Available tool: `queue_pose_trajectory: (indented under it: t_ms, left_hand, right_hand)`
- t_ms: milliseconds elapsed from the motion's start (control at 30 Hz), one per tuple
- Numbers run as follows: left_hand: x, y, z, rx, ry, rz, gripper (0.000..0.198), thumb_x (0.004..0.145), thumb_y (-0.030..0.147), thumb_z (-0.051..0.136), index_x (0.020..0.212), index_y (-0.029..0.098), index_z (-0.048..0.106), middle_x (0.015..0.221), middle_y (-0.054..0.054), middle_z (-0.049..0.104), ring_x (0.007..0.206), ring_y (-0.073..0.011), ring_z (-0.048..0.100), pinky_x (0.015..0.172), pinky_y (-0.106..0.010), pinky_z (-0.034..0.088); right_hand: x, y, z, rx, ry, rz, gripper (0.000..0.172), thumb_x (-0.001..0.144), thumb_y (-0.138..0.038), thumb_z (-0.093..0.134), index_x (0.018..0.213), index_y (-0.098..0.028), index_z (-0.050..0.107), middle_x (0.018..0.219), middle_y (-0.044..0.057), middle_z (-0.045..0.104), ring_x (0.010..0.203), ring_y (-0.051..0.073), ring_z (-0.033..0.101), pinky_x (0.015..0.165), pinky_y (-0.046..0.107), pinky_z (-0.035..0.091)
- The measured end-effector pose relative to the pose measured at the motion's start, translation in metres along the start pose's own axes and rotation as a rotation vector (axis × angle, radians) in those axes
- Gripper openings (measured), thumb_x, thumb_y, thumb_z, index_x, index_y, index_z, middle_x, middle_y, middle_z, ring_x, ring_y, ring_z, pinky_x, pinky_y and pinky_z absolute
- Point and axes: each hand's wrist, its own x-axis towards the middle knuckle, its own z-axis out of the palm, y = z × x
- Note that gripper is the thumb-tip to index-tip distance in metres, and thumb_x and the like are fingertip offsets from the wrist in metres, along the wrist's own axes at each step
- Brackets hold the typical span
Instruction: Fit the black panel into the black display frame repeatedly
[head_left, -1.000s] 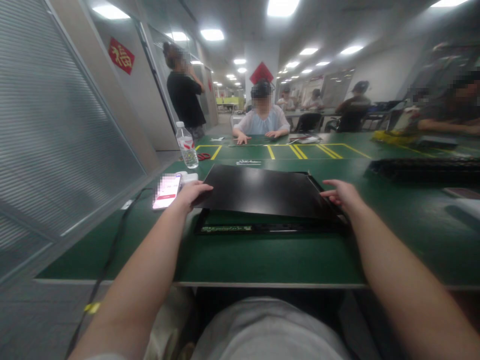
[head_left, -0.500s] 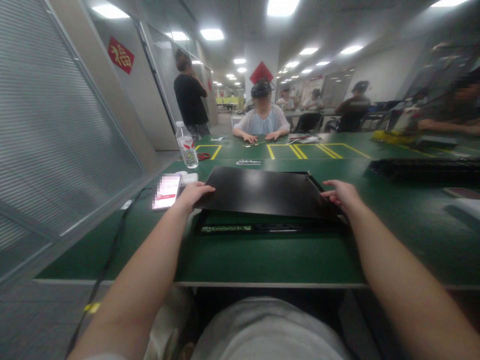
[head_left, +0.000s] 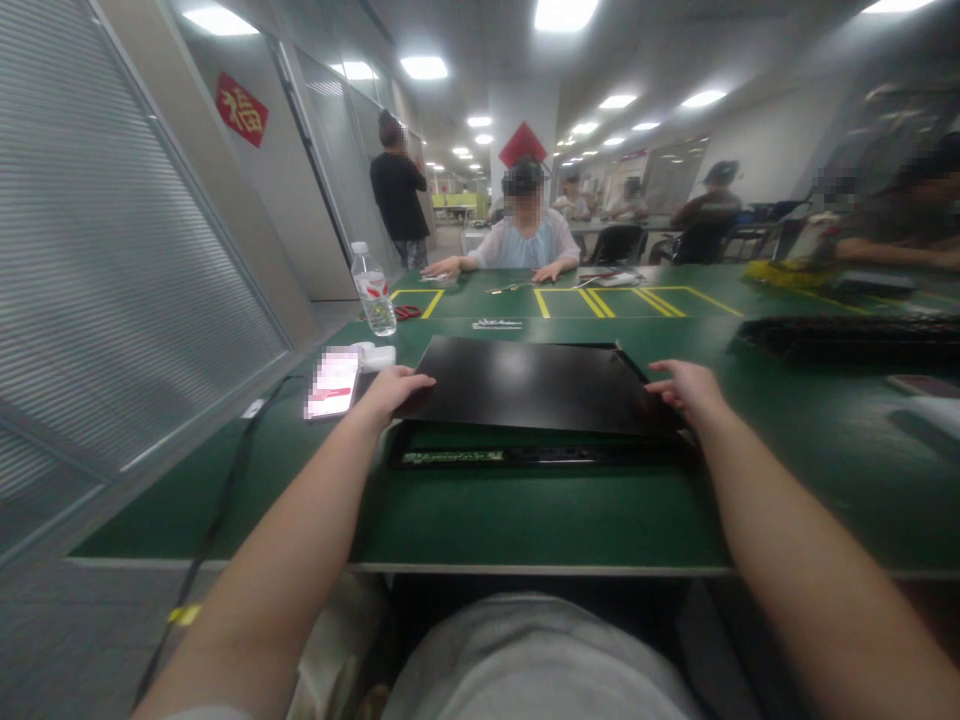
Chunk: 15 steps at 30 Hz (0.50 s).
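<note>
A glossy black flat panel (head_left: 525, 385) lies tilted over a thin black frame (head_left: 592, 457). My left hand (head_left: 397, 388) is closed on the panel's left edge, thumb on top and fingers hidden beneath. At the right edge is my right hand (head_left: 686, 388), its fingers curled round the panel's side and touching it. Along the frame's near side shows a green circuit-board strip (head_left: 450, 457). The panel's left end sits raised off the frame, and most of the frame's inside is hidden under it.
Left of the panel are a lit phone (head_left: 335, 382), a white case (head_left: 377, 357) and a water bottle (head_left: 373, 290). Red-handled scissors (head_left: 407, 312) and small white pieces (head_left: 496, 324) lie beyond. A co-worker (head_left: 529, 235) sits opposite. Dark long parts (head_left: 847, 340) lie at right.
My left hand and the panel's left end have shifted slightly right. My right hand has hardly moved. The co-worker opposite has reached one hand sideways, and a standing person has moved right.
</note>
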Motion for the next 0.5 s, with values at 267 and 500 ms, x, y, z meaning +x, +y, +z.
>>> queue_pose_trajectory:
  t_ms: [267,500]
  left_hand:
    - [-0.0008,-0.0003,0.0005,0.0,0.006,0.009,0.031,0.051,0.026,0.091,0.071,0.017,0.07,0.059,-0.005,0.071,0.051,-0.018,0.063,0.049,-0.026,0.045]
    - [-0.0003,-0.0015,-0.0006,-0.01,0.002,0.009,0.034,0.05,0.027,0.094,0.075,0.018,0.071,0.065,-0.006,0.075,0.055,-0.02,0.066,0.052,-0.028,0.048]
  right_hand:
    - [-0.0035,-0.0023,-0.0011,-0.01,0.001,-0.018,0.044,0.085,-0.026,0.06,0.122,-0.009,0.076,0.068,0.014,0.076,0.041,0.012,0.045,0.037,0.022,0.028]
    - [-0.0036,-0.0018,0.001,-0.003,0.004,-0.021,0.035,0.086,-0.026,0.061,0.114,-0.011,0.077,0.062,0.01,0.073,0.041,0.012,0.045,0.037,0.021,0.029]
